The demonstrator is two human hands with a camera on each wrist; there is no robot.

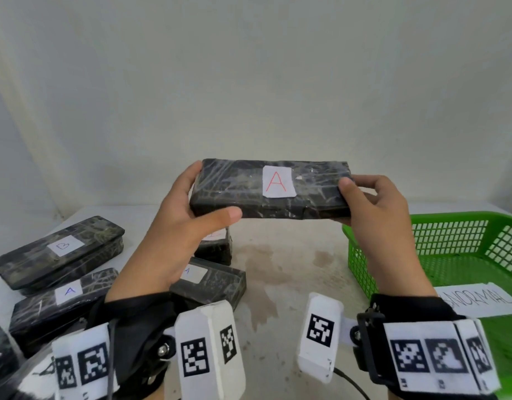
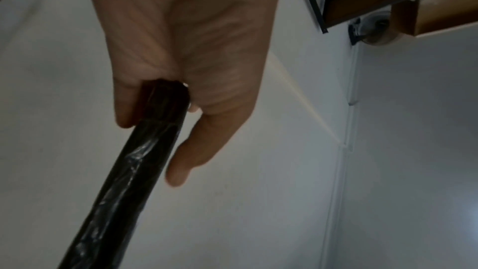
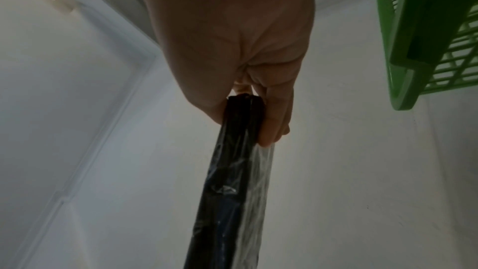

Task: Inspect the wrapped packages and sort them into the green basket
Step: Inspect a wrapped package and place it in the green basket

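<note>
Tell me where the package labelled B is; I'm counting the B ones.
In the head view, the package labelled B lies on the table at far left, behind an A-labelled package and left of the left hand.

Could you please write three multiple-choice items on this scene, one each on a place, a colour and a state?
1. Where is the green basket?
A. on the person's right
B. on the person's left
C. under the pile of packages

2. What colour is the letter A on the held package?
A. blue
B. red
C. green

3. How is the held package carried?
A. by one hand only
B. lying on the table
C. gripped at both ends

Answers: 1 A, the basket stands at the right of the table. 2 B, its white label bears a red A. 3 C, the left hand and right hand each grip one end, clear of the table.
</note>
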